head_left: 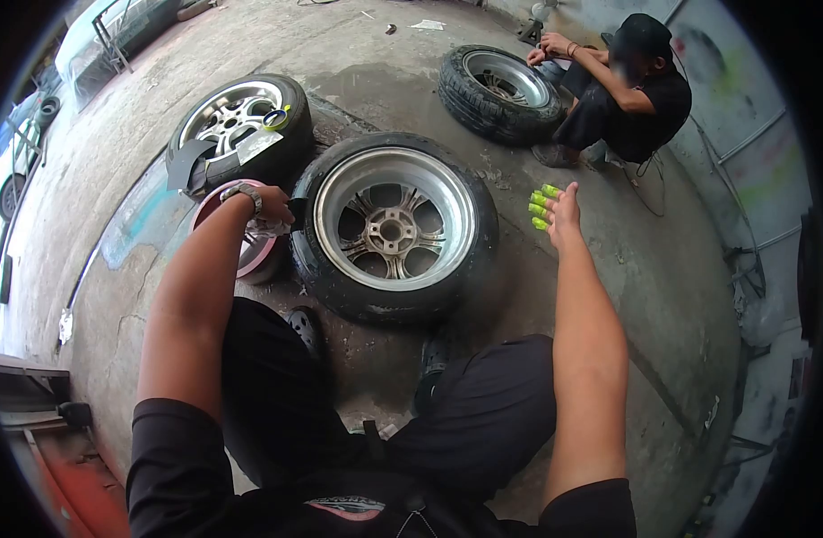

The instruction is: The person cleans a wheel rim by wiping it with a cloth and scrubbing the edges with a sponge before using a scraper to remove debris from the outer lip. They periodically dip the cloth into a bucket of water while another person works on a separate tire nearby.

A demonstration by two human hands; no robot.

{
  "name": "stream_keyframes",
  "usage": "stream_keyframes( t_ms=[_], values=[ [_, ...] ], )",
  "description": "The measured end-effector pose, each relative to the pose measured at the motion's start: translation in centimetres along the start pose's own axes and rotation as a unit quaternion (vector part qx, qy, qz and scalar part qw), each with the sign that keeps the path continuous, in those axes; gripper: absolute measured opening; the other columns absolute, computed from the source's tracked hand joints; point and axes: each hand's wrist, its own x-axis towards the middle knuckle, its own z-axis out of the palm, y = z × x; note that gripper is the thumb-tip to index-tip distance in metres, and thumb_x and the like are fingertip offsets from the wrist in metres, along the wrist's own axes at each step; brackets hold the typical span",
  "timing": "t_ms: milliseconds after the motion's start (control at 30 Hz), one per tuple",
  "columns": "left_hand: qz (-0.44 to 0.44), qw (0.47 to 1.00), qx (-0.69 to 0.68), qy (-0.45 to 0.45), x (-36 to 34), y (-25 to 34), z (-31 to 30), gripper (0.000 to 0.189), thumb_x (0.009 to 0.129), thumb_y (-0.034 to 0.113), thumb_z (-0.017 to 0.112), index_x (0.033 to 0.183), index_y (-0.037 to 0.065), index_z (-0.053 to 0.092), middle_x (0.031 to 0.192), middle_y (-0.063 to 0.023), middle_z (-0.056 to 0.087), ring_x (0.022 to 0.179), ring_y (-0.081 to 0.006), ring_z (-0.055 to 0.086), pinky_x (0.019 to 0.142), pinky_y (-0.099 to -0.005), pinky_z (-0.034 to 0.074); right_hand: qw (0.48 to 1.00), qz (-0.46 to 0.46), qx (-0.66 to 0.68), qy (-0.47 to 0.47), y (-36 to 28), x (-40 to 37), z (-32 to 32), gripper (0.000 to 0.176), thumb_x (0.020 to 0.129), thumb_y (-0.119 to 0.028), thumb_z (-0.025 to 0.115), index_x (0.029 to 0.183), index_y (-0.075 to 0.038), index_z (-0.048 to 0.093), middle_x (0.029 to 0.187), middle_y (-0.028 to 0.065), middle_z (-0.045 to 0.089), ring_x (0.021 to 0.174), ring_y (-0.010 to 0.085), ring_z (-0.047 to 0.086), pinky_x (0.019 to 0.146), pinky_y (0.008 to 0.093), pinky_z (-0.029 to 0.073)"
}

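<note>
My left hand [273,206], with a watch on the wrist, is over a pink bucket [202,213] and beside the tire's left edge. Its fingers are closed on a dark flat piece [298,213], perhaps sandpaper; something whitish shows beneath the hand. My right hand [562,213] is held out in the air to the right of the tire, fingers spread and nothing in them. Bright yellow-green tape [541,208] wraps several of its fingertips. Between my hands a wheel with a silver rim [391,231] and black tire [385,307] lies flat on the floor in front of my feet.
Behind the bucket lies another wheel [228,117], with a tape roll [275,118], a grey sheet [257,146] and a dark sheet [191,163] on it. A person [640,99] in black crouches at a third wheel [499,94]. A wall [743,134] stands at right.
</note>
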Motion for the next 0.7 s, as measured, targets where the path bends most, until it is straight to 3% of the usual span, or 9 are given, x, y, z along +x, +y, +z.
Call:
stream_keyframes(
  t_ms=[300, 500, 700],
  values=[
    [-0.005, 0.999, -0.029, -0.018, 0.8, -0.6, 0.2, 0.058, 0.084, 0.047, 0.078, 0.121, 0.003, 0.074, 0.114, -0.0181, 0.077, 0.105, -0.0301, 0.074, 0.093, -0.0424, 0.056, 1.000, 0.000, -0.002, -0.007, 0.4, 0.5, -0.1, 0.083, 0.106, -0.073, 0.016, 0.136, -0.007, 0.057, 0.117, 0.0129, 0.073, 0.098, 0.0258, 0.071, 0.083, 0.0445, 0.054],
    [-0.003, 1.000, -0.004, -0.003, 0.8, -0.8, 0.2, 0.076, 0.083, 0.049, 0.080, 0.138, -0.001, 0.065, 0.123, -0.0215, 0.074, 0.112, -0.0320, 0.073, 0.100, -0.0412, 0.055, 1.000, 0.003, -0.007, 0.010, 1.1, 1.4, -0.1, 0.079, 0.106, -0.073, 0.022, 0.127, -0.011, 0.064, 0.104, 0.0085, 0.076, 0.083, 0.0216, 0.072, 0.070, 0.0420, 0.054],
    [-0.005, 1.000, -0.004, -0.023, 1.4, -1.6, 0.5, 0.069, 0.085, 0.047, 0.079, 0.133, -0.001, 0.068, 0.125, -0.0204, 0.074, 0.115, -0.0330, 0.071, 0.104, -0.0413, 0.053, 0.999, -0.001, -0.031, 0.008, 0.8, 0.6, 0.2, 0.073, 0.108, -0.068, 0.025, 0.126, -0.010, 0.065, 0.101, 0.0081, 0.076, 0.080, 0.0213, 0.071, 0.068, 0.0396, 0.054]
  ],
)
